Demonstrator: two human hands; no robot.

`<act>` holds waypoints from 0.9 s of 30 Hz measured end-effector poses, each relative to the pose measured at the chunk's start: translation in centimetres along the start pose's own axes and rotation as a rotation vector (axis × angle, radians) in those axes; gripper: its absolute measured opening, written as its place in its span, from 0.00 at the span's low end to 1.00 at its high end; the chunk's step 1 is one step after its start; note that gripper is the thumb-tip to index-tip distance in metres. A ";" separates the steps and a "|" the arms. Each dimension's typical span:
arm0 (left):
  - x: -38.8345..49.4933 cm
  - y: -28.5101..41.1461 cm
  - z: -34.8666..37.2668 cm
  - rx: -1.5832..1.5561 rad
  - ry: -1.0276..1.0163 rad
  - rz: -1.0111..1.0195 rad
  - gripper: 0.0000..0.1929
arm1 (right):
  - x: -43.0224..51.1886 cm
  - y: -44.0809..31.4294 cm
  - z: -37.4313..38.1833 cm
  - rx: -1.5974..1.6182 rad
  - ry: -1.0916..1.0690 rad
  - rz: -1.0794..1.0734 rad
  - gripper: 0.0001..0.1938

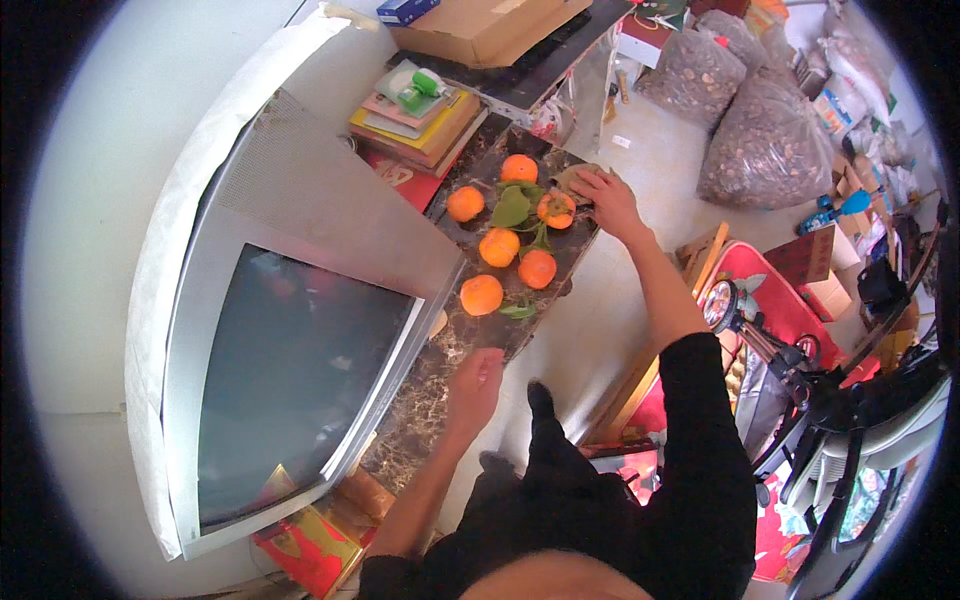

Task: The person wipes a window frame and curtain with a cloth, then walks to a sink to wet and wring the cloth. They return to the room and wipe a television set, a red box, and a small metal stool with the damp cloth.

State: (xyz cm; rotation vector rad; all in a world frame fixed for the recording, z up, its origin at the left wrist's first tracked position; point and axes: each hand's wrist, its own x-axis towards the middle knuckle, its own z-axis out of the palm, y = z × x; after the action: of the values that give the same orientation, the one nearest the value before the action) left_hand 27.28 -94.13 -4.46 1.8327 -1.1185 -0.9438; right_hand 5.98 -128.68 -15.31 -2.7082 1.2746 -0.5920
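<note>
Several orange persimmons point(481, 295) with green leaves point(511, 207) lie on a dark marbled tabletop point(420, 397). At the far right corner of that top, my right hand point(604, 196) presses on a crumpled brownish cloth point(576, 182), beside a persimmon whose calyx faces up point(556, 209). Nearer to me, my left hand point(478, 382) rests at the table's front edge with its fingers curled; nothing shows in it. It is apart from the fruit.
A large old television point(300, 360) stands left of the fruit. Behind are stacked books point(420, 124) with a green-capped bottle point(426, 84), and a cardboard box point(487, 30). To the right stand bulging plastic sacks point(769, 142), a red patterned cushion point(772, 292) and a bicycle-like frame point(787, 367).
</note>
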 end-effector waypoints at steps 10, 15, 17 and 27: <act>1.4 -0.4 0.3 0.104 -0.034 -0.072 0.10 | 8.5 -0.8 -5.4 0.330 0.377 -0.004 0.22; 1.2 -0.8 0.1 0.050 0.003 -0.024 0.09 | 17.6 -8.0 -1.4 0.300 0.134 -0.287 0.24; 1.1 -0.9 -0.1 0.045 0.045 -0.024 0.09 | 19.7 -9.9 0.8 0.165 -0.034 -0.291 0.23; 0.1 -3.2 -1.7 0.062 0.067 -0.072 0.09 | 18.6 -2.6 4.6 0.277 -0.259 -0.004 0.17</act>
State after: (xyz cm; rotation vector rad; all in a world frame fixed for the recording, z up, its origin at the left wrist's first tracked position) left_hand 29.92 -92.83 -6.58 1.9518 -1.0569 -0.8907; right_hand 20.29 -141.46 -13.25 -2.4623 1.0386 -0.3700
